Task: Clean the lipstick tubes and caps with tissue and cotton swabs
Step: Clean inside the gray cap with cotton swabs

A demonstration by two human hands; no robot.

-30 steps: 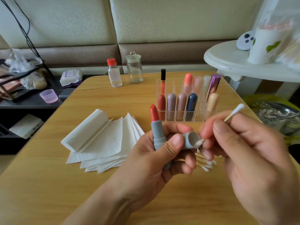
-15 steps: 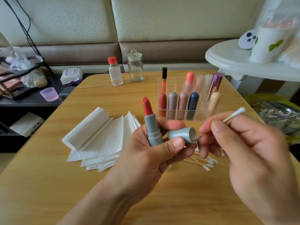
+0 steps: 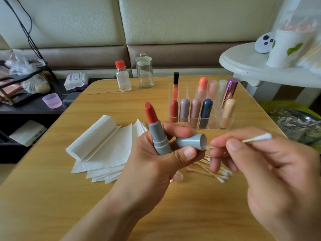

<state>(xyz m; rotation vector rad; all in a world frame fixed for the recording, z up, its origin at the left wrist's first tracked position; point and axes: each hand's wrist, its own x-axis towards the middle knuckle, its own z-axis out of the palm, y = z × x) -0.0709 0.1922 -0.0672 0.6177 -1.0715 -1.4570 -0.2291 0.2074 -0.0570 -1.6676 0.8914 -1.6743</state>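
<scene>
While left hand (image 3: pixel 156 164) grips, lipstick (image 3: pixel 155 127) upright, cap (image 3: pixel 191 141) sideways, mouth rightward

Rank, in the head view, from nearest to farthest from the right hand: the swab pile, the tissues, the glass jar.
1. Swab pile: on the table, just below the right hand's fingers.
2. Tissues: left, past the left hand.
3. Glass jar: at the table's far edge.

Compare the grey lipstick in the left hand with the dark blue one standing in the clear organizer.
The grey lipstick is uncapped, its red bullet exposed; the dark blue lipstick is capped. The grey one is gripped in the left hand, tilted; the blue one stands upright in the organizer. The grey tube is pale, the blue dark. Both are similar in shape.
</scene>
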